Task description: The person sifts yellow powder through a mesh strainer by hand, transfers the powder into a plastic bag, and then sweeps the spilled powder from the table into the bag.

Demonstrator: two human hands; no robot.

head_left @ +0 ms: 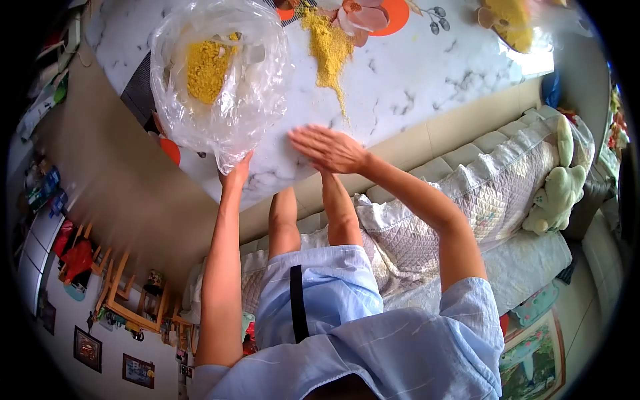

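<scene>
A clear plastic bag (257,87) with yellow crumbly powder (208,70) inside lies on the marble-patterned table (407,87). My left hand (235,175) grips the gathered lower edge of the bag near the table's edge. To its right, my right hand (328,149) is flat and palm down over the tabletop, its fingers stretched toward the bag and holding nothing. Beyond that hand, a loose heap of yellow powder (328,50) lies on the table and trails down in a thin streak.
At the upper right of the table is another yellow item (510,23), partly blurred. A sofa (427,220) with a quilted cover runs along the near side, with a green plush toy (559,190) on it. Wooden chairs (127,300) stand at lower left.
</scene>
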